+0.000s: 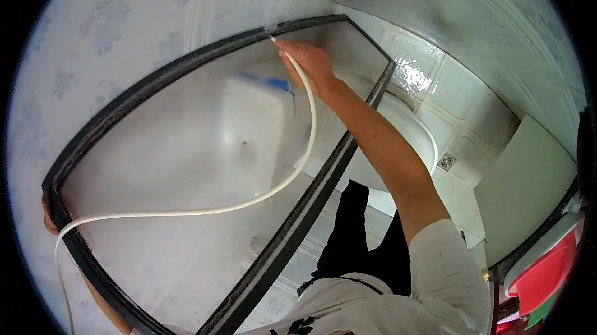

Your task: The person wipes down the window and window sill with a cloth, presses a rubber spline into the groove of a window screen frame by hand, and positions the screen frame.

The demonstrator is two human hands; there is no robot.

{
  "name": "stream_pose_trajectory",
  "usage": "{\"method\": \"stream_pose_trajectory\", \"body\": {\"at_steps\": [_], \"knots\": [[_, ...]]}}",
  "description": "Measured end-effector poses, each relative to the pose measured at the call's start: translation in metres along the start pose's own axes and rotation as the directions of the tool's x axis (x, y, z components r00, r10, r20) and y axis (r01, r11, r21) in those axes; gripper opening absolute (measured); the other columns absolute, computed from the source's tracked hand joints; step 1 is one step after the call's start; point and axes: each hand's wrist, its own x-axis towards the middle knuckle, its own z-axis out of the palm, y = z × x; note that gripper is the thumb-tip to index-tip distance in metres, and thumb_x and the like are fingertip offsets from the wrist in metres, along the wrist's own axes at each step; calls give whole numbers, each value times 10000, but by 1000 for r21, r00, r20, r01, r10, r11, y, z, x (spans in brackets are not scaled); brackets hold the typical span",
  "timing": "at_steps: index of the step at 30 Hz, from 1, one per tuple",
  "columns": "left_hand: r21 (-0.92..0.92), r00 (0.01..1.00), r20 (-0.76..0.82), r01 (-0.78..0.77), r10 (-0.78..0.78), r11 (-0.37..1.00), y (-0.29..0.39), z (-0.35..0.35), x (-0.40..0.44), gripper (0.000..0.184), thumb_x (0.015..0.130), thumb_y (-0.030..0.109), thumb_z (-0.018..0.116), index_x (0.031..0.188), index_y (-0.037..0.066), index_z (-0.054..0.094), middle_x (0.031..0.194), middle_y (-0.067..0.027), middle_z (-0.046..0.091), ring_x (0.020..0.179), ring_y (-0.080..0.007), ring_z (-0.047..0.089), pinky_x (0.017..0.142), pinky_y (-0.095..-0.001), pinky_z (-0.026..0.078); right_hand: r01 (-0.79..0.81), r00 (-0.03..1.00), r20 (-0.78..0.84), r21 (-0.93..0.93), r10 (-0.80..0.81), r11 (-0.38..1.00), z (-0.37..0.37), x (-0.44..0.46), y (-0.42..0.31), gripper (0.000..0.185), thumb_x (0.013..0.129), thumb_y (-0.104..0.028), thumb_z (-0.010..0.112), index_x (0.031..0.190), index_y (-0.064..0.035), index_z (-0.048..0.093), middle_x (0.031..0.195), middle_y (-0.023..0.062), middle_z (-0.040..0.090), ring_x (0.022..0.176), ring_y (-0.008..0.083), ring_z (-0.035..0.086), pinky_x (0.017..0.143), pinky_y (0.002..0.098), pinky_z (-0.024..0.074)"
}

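A large dark-framed window screen (273,254) is tilted up in front of me, its hazy sheet see-through. My left hand (50,214) is closed round the frame's lower left edge, most of its fingers hidden behind it. My right hand (311,64) grips a white hose (313,120) near its end, over the upper part of the screen. The hose's tip points at the frame's top edge, where a little water seems to show. From there the hose curves down across the screen and over the frame beside my left hand.
Through the screen appear a white basin-like shape (255,117) and a blue object (277,83). A white rounded fixture (413,130) stands behind the frame. Wet floor tiles (460,89) hold a drain (446,161). Red and green plastic items (550,273) sit at lower right, near a pale panel (522,186).
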Motion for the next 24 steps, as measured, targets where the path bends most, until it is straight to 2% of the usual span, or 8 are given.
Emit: {"method": "stream_pose_trajectory", "body": {"at_steps": [4, 7, 9, 13, 15, 17, 20, 24], "knots": [[-25, 1000, -10, 10, -10, 1000, -2, -2, -2, 369, 969, 240, 541, 1066, -105, 629, 985, -172, 683, 863, -208, 661, 777, -271, 540, -46, 998, 36, 66, 43, 997, 3, 14, 5, 214, 918, -143, 564, 1094, -71, 661, 822, 158, 662, 733, 313, 645, 670, 399, 522], [-39, 1000, -14, 18, -19, 999, -5, -4, -1, 378, 969, 247, 540, 1077, -105, 625, 995, -176, 682, 880, -212, 661, 794, -271, 538, -9, 999, 32, -18, 9, 1000, -1, 20, -2, 210, 912, -133, 571, 1089, -60, 656, 818, 155, 659, 729, 309, 643, 674, 390, 523], [-49, 1000, -21, 22, -24, 999, -6, -7, 0, 385, 969, 252, 540, 1085, -105, 622, 1001, -178, 680, 891, -214, 661, 805, -271, 536, 67, 998, 0, 162, -67, 985, 3, 22, -10, 201, 907, -132, 574, 1073, -50, 653, 814, 150, 657, 736, 313, 644, 673, 392, 522], [-81, 999, -20, 39, -41, 996, -12, -16, 3, 397, 968, 261, 540, 1099, -106, 616, 1014, -183, 678, 913, -219, 660, 828, -271, 534, 182, 977, -118, 43, -176, 982, 17, 23, 1, 192, 904, -156, 576, 1042, -47, 651, 799, 160, 647, 711, 320, 636, 658, 386, 510], [-120, 998, -23, 49, -52, 992, -19, -21, 9, 404, 968, 266, 540, 1106, -107, 613, 1021, -185, 677, 924, -222, 660, 839, -271, 532, -148, 985, 90, -11, 149, 989, 17, 21, 23, 180, 904, -161, 556, 1027, -62, 643, 809, 159, 647, 727, 345, 627, 666, 411, 492], [-180, 997, -9, 69, -71, 981, -21, -31, 9, 411, 967, 270, 540, 1114, -107, 610, 1028, -188, 676, 935, -224, 660, 851, -271, 531, -128, 989, 65, -117, 136, 985, 20, 14, 49, 175, 904, -156, 547, 1026, -71, 640, 817, 151, 652, 738, 352, 625, 669, 422, 484], [-397, 940, 336, 83, 60, 914, 77, 92, -55, 426, 970, 277, 529, 1142, -108, 597, 1081, -218, 658, 972, -249, 655, 912, -280, 516, -126, 989, 46, -227, 140, 966, 15, 7, 63, 168, 901, -144, 536, 1024, -84, 634, 831, 139, 657, 769, 363, 622, 676, 447, 473], [-162, 965, 230, -86, 122, 983, 61, 63, -37, 426, 970, 276, 529, 1144, -107, 596, 1081, -217, 658, 972, -249, 655, 911, -280, 516, -142, 989, 9, -222, 147, 965, 13, 8, 57, 142, 892, -157, 547, 982, -86, 632, 834, 150, 654, 774, 367, 622, 677, 463, 475]]}}
